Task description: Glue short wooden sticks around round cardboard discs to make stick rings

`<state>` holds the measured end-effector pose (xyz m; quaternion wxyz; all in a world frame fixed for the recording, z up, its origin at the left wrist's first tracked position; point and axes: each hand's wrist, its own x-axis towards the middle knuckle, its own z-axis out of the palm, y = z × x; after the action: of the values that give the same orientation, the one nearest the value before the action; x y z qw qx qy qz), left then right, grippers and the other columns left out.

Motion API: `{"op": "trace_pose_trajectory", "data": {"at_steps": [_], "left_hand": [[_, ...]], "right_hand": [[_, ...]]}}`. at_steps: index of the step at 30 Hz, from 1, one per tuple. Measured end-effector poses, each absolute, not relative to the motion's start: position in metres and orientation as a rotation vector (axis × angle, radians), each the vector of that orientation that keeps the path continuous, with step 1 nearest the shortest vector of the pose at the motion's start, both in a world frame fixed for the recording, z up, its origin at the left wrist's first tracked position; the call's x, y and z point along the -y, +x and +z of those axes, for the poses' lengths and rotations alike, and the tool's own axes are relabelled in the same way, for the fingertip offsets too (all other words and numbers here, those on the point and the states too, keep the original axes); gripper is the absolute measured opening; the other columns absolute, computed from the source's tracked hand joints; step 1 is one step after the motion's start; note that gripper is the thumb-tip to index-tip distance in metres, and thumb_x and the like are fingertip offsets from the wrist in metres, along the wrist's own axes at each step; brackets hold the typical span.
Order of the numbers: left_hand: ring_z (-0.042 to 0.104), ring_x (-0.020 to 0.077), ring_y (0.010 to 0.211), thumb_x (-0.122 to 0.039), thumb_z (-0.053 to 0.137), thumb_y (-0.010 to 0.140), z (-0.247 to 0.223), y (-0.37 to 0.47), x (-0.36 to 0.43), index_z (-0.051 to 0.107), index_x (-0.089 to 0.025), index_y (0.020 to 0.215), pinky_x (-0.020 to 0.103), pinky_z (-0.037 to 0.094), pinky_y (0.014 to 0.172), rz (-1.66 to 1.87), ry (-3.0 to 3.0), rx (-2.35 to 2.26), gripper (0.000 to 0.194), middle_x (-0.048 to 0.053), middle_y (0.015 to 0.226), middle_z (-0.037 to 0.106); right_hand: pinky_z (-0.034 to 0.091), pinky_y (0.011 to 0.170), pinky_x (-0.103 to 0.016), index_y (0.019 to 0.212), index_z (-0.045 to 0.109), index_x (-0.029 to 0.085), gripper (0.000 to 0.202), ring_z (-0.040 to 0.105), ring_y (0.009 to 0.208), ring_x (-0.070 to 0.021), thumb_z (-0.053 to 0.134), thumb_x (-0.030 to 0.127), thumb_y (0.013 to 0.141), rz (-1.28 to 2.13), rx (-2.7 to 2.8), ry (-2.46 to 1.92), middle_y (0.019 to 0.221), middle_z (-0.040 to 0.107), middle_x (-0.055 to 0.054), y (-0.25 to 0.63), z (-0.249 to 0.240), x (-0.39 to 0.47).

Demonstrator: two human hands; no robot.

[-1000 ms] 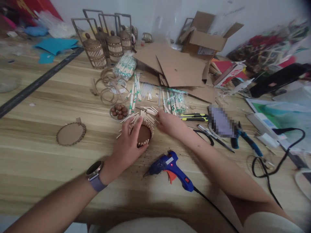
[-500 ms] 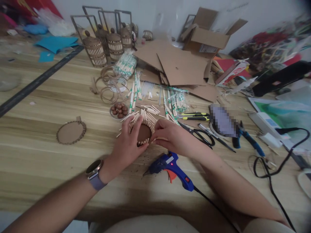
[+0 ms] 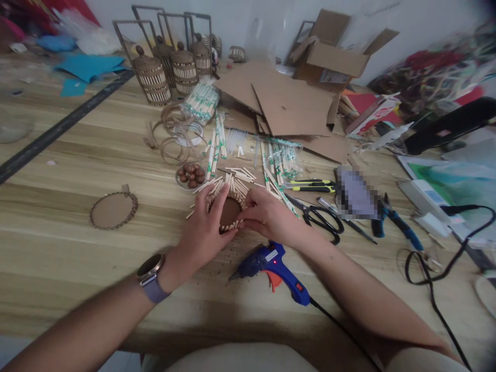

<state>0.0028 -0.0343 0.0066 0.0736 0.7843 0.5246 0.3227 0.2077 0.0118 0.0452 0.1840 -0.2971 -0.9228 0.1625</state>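
Note:
A round brown base (image 3: 231, 213) edged with short upright sticks lies on the table between my hands. My left hand (image 3: 205, 219) holds it from the left, thumb at the near edge and fingers over the far left rim. The fingertips of my right hand (image 3: 263, 214) are pinched together at its right edge; anything between them is too small to tell. Loose cut sticks (image 3: 241, 175) are piled just behind. Nearer me rests a blue glue gun (image 3: 277, 266) with its red light on. A cardboard disc with a braided edge (image 3: 114, 210) sits to the left.
Behind are a bowl of brown balls (image 3: 190, 175), lidded stick baskets (image 3: 184, 70), cardboard sheets (image 3: 290, 106) and an open box (image 3: 335, 59). Scissors (image 3: 321, 219), cutters (image 3: 312, 186) and pliers (image 3: 401, 227) lie at right. The glue gun's cord (image 3: 337, 328) passes under my right forearm.
My right hand has shifted slightly left, its fingertips now against the stick edge. My left hand keeps its hold on the base.

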Motion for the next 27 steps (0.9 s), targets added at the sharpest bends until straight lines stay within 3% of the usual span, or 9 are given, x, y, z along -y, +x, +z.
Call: {"op": "trace_pose_trajectory", "data": {"at_steps": [5,12,17,19,20,22,25,27], "left_hand": [[0.042,0.04,0.14,-0.023,0.083,0.075,0.008,0.004,0.034,0.021,-0.024,0.157,0.059,0.046,0.109,0.981,2.364,-1.563,0.102,0.02,0.147,0.034],[0.041,0.0404,0.141,-0.029,0.089,0.072,0.006,0.001,0.033,0.016,-0.032,0.158,0.06,0.048,0.108,0.947,2.354,-1.549,0.112,0.018,0.148,0.034],[0.041,0.0386,0.141,-0.033,0.084,0.077,0.006,-0.002,0.031,0.015,-0.031,0.158,0.059,0.048,0.109,0.943,2.367,-1.483,0.106,0.017,0.148,0.035],[0.041,0.0383,0.142,-0.03,0.084,0.077,0.007,-0.003,0.032,0.015,-0.031,0.158,0.06,0.047,0.11,0.926,2.364,-1.477,0.107,0.017,0.148,0.034],[0.041,0.0386,0.142,-0.028,0.086,0.074,0.008,-0.003,0.032,0.015,-0.031,0.157,0.06,0.046,0.11,0.919,2.36,-1.487,0.109,0.017,0.148,0.034],[0.042,0.0396,0.141,-0.027,0.09,0.069,0.009,-0.002,0.033,0.016,-0.03,0.157,0.06,0.046,0.11,0.939,2.351,-1.517,0.115,0.018,0.148,0.034],[0.044,0.0407,0.138,-0.028,0.094,0.062,0.01,0.002,0.034,0.017,-0.029,0.157,0.059,0.049,0.108,1.008,2.346,-1.561,0.122,0.019,0.149,0.033],[0.044,0.0412,0.138,-0.027,0.093,0.064,0.01,0.006,0.035,0.017,-0.029,0.157,0.058,0.052,0.106,1.015,2.347,-1.593,0.121,0.02,0.15,0.032]], "right_hand": [[0.037,0.074,-0.032,0.088,0.081,0.021,0.01,0.046,0.081,-0.0197,0.071,0.021,0.09,0.398,2.566,-0.802,0.087,0.05,-0.004,0.209,0.04,-0.014],[0.037,0.075,-0.033,0.097,0.08,0.024,0.013,0.049,0.084,-0.021,0.069,0.029,0.093,0.367,2.633,-0.792,0.089,0.053,-0.005,0.209,0.038,-0.017],[0.043,0.075,-0.033,0.118,0.072,0.021,0.028,0.054,0.085,-0.022,0.069,0.033,0.094,0.402,2.585,-0.887,0.095,0.057,-0.007,0.215,0.068,-0.005],[0.044,0.072,-0.03,0.111,0.07,0.018,0.022,0.057,0.083,-0.0211,0.066,0.033,0.095,0.45,2.546,-1.015,0.094,0.059,-0.007,0.225,0.088,0.008],[0.043,0.068,-0.029,0.098,0.069,0.018,0.015,0.057,0.078,-0.0202,0.065,0.032,0.096,0.473,2.566,-1.081,0.088,0.059,-0.006,0.232,0.098,0.016],[0.038,0.061,-0.027,0.078,0.062,0.018,0.022,0.057,0.069,-0.0184,0.062,0.029,0.097,0.575,2.679,-1.318,0.078,0.06,-0.004,0.244,0.11,0.035],[0.031,0.054,-0.028,0.08,0.061,0.02,0.023,0.056,0.059,-0.0186,0.07,0.038,0.091,0.77,2.714,-1.708,0.07,0.063,-0.002,0.255,0.107,0.064],[0.032,0.056,-0.027,0.084,0.061,0.02,0.021,0.059,0.065,-0.0195,0.079,0.03,0.081,0.902,2.645,-1.811,0.076,0.066,-0.003,0.255,0.095,0.078]]}}
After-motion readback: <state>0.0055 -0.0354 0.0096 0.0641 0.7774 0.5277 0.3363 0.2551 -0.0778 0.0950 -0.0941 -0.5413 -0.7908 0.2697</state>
